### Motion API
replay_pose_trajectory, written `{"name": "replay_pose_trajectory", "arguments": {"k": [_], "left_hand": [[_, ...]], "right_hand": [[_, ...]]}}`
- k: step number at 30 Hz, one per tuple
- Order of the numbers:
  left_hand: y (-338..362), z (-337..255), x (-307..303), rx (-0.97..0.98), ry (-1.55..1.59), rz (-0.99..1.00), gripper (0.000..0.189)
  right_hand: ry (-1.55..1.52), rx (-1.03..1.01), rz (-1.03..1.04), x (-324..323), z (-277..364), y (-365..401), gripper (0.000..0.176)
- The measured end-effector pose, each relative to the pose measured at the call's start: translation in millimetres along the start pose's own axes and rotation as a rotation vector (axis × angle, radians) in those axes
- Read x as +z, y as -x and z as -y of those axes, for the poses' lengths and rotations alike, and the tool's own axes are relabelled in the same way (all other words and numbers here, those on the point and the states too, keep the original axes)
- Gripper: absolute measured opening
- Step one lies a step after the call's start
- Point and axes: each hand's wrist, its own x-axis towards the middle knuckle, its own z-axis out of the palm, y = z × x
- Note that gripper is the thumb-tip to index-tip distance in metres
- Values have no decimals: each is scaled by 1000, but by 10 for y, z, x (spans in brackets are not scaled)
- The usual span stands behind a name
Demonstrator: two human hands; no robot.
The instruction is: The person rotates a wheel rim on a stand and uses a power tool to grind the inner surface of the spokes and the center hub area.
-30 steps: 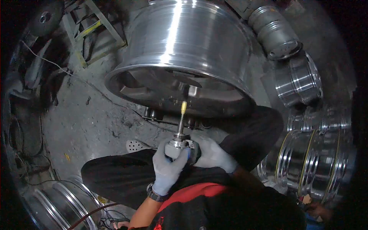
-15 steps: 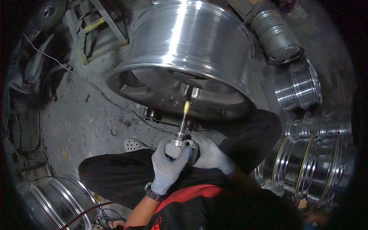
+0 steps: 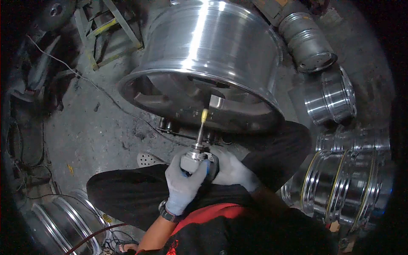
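Both my hands wear pale work gloves and are closed around a die grinder (image 3: 193, 160) held over my lap. My left hand (image 3: 182, 180) wraps its silver head from the left. My right hand (image 3: 231, 170) grips its body from the right, its fingers partly hidden. From the tool a thin shaft with a yellow section (image 3: 204, 115) points away from me, its dark tip reaching into the open side of a large wheel rim (image 3: 212, 46). The rim's barrel is shiny and its inner spokes are dull grey.
Under the rim shows a dark stand with rollers (image 3: 169, 126). A cable (image 3: 95, 87) crosses the concrete floor on the left. More wheel rims (image 3: 329, 95) lie on the right, others (image 3: 63, 221) at lower left. A metal frame (image 3: 108, 36) stands at upper left, a perforated shoe (image 3: 148, 160) by my leg.
My hands and the die grinder have shifted slightly left and toward me, the yellow section moving with them. The rim stays in nearly the same place.
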Motion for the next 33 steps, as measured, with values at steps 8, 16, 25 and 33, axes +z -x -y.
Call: {"name": "replay_pose_trajectory", "arguments": {"k": [8, 16, 25, 33], "left_hand": [[36, 121, 114, 2, 34, 63, 45], [17, 22, -1, -17, 56, 12, 44], [20, 52, 35, -13, -11, 18, 44], [17, 140, 50, 55, 20, 55, 45]], "right_hand": [[36, 21, -62, 29, -57, 136, 66], [49, -90, -29, 51, -95, -18, 64], [21, -73, -42, 95, -146, -13, 72], [68, -69, -82, 70, -97, 65, 67]]}}
